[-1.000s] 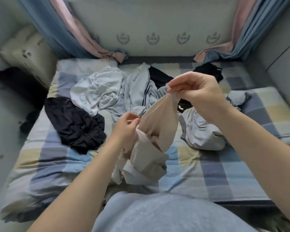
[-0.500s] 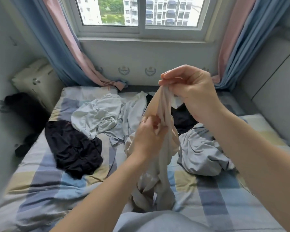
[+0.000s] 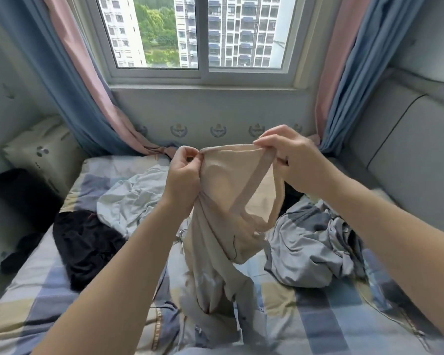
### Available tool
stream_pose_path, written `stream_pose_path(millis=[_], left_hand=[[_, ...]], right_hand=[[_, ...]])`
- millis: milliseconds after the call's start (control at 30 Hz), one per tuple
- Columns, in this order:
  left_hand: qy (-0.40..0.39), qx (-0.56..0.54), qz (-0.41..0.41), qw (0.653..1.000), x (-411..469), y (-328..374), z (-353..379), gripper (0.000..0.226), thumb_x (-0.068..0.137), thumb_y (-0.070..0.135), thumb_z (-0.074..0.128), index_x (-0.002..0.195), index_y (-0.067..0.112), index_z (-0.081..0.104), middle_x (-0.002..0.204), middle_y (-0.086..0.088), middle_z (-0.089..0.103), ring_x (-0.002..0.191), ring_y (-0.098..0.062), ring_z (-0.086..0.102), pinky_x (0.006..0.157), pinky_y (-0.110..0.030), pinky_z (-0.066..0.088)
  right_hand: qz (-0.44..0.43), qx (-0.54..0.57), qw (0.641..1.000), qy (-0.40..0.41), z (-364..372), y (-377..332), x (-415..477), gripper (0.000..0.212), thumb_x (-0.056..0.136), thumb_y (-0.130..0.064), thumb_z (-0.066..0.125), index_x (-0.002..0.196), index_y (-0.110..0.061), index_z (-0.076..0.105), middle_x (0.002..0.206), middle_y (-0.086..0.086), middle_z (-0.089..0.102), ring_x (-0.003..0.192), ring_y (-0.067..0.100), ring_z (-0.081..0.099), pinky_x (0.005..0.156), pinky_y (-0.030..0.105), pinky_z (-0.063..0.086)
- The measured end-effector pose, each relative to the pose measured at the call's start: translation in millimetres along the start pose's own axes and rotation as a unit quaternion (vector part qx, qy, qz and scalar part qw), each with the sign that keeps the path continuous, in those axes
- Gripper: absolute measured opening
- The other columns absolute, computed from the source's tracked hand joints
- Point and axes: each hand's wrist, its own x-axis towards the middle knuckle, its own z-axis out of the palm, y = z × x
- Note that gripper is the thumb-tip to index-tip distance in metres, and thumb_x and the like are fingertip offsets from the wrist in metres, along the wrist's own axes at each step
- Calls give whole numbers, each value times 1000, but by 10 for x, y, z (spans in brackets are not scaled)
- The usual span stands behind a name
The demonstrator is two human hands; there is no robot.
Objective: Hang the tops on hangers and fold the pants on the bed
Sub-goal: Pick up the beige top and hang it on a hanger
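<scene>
Checked bed [image 3: 36, 290] sheet fills the foreground; a beige garment [image 3: 231, 201] hangs above it, lower end drooping toward the sheet; the left hand [image 3: 183, 172] pinches one side of its top edge; the right hand [image 3: 290, 160] pinches the other, holding the opening spread between them; behind lie a black garment [image 3: 87, 242], a pale crumpled garment [image 3: 128, 198] and a grey garment [image 3: 310, 242]; farthest, a pillow [image 3: 41, 152] and a window [image 3: 198, 34].

Pretty clearly a bedroom in a flat: a bed [image 3: 34, 301] with a checked sheet, a pillow [image 3: 40, 155] propped in the corner, blue and pink curtains [image 3: 69, 88] either side of a window [image 3: 203, 74] looking onto high-rise blocks [image 3: 241, 29], and loose clothes [image 3: 305, 247] lying all over it.
</scene>
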Motion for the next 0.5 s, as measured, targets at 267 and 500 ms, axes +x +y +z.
stream_pose_path(millis=[267,500], left_hand=[[-29,75,50,996,358,119,76,17,92,24,61,76,24,55,67,8,50,55,-1,43,51,-17,36],[-142,195,106,965,73,-239,257,44,84,72,44,101,33,54,93,13,56,86,-4,54,78,-34,41]], right_hand=[[96,83,989,75,3,57,43,33,79,12,47,91,-12,67,86,-5,65,82,17,62,76,26,49],[215,302,922,111,23,-201,327,33,93,4,47,82,-20,65,68,1,62,63,15,55,55,27,46]])
